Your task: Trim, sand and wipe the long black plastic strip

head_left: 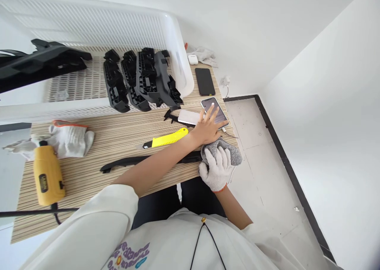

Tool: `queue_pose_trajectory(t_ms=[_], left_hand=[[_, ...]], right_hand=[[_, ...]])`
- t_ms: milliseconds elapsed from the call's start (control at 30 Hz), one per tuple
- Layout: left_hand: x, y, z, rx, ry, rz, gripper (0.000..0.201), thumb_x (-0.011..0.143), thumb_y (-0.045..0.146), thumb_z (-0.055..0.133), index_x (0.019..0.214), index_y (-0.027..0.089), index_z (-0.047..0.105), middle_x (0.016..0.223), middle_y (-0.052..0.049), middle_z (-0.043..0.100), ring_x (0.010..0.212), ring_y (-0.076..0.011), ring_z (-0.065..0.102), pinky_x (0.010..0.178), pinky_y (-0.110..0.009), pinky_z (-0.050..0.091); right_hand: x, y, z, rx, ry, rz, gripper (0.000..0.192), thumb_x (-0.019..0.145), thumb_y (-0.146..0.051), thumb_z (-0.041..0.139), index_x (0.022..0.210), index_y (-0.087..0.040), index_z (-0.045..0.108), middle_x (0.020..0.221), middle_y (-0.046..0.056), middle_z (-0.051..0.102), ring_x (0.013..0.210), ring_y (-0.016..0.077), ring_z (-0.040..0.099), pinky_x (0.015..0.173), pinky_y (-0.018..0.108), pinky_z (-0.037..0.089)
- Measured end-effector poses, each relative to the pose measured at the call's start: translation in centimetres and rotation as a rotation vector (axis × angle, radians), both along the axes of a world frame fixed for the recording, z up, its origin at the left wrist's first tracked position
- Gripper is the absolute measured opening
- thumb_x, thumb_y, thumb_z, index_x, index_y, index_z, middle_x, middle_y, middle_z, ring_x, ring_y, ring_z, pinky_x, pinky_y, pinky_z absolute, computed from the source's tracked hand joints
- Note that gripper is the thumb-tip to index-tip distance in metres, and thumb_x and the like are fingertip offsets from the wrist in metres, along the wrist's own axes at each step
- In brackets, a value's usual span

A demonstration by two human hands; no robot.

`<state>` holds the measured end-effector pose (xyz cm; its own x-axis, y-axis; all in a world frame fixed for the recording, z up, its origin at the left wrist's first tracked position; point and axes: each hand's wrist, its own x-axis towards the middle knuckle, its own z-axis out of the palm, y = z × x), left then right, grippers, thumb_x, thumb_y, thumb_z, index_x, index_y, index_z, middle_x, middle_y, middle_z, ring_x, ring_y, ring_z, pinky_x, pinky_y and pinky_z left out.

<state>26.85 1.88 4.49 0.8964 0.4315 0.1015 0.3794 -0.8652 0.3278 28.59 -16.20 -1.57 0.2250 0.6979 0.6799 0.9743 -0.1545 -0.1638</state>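
A yellow power tool [47, 177] is lying at 8 o'clock on the striped worktop [97, 131], with a pair of white work gloves [69, 139] sitting just above it at 9 o'clock. A white slatted crate [89, 33] is filling the view from 10 to 12 o'clock, holding a row of black plastic parts [141, 80] that are leaning against one another. Near the centre, a yellow utility knife [166, 138] is lying flat, and a long black trim strip [142, 161] is stretching just below it. The bare left hand [206, 127] is reaching across to 2 o'clock, its fingers spread and open, fingertips touching the lit screen of a phone [215, 111] that is lying on the worktop's right edge. A white power bank [189, 117] is lying just beside that phone, and a second, dark phone [204, 81] is resting farther up at 1 o'clock. The gloved right hand [218, 169] is pressing on a grey cloth [224, 149] at the strip's right end, its grip closing over the cloth.
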Motion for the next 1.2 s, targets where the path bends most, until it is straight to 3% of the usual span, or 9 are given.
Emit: queue_pose_trajectory(t_ms=[200,367,533,733,933,1200], left_hand=[[-0.1,0.3,0.0,-0.018,0.002,0.048,0.06,0.092,0.033,0.056,0.151,0.03,0.047,0.169,-0.015,0.017,0.155,-0.0441,0.011,0.118,-0.071,0.008],[-2.6,1.4,0.8,0.018,0.007,0.13,0.066,0.092,0.029,0.051,0.156,0.02,0.037,0.168,-0.019,0.016,0.156,-0.0425,0.008,0.119,-0.072,0.004],[-4.7,2.4,0.6,0.013,0.055,0.177,0.061,0.091,0.027,0.048,0.15,0.015,0.044,0.167,-0.021,0.019,0.155,-0.0434,0.009,0.115,-0.076,0.008],[-2.7,2.4,0.2,0.024,0.068,0.159,0.057,0.094,0.031,0.045,0.145,0.008,0.051,0.166,-0.025,0.019,0.155,-0.0425,0.011,0.119,-0.071,0.006],[-1.3,2.9,1.0,-0.025,-0.015,0.145,0.055,0.094,0.028,0.048,0.149,0.028,0.05,0.169,-0.011,0.019,0.155,-0.0419,0.012,0.118,-0.074,0.005],[-2.0,1.3,0.8,-0.013,0.043,0.008,0.058,0.095,0.026,0.048,0.152,0.03,0.045,0.167,-0.016,0.024,0.155,-0.0413,0.016,0.119,-0.069,0.012]], right_hand=[[0.0,0.0,0.0,-0.011,0.009,0.002,0.046,0.086,-0.036,0.06,0.13,-0.021,0.067,0.13,0.013,0.063,0.13,0.0312,0.056,0.115,0.055,0.04],[0.0,0.1,0.4,0.002,0.01,0.017,0.044,0.088,-0.036,0.058,0.126,-0.02,0.068,0.126,0.014,0.064,0.127,0.0311,0.057,0.115,0.055,0.041],[0.0,0.1,0.2,-0.006,-0.004,0.007,0.045,0.086,-0.035,0.059,0.127,-0.02,0.068,0.126,0.014,0.064,0.128,0.0309,0.057,0.114,0.055,0.042],[0.0,0.1,0.0,0.005,0.008,0.017,0.047,0.085,-0.035,0.06,0.129,-0.02,0.067,0.129,0.013,0.063,0.129,0.0315,0.056,0.116,0.056,0.04],[0.0,0.1,-0.1,0.002,0.003,0.0,0.047,0.086,-0.035,0.06,0.13,-0.021,0.066,0.13,0.013,0.063,0.13,0.0309,0.056,0.116,0.056,0.04],[0.1,0.0,-0.3,0.014,-0.018,-0.002,0.047,0.086,-0.035,0.06,0.131,-0.021,0.066,0.129,0.013,0.063,0.131,0.0315,0.055,0.115,0.056,0.041]])
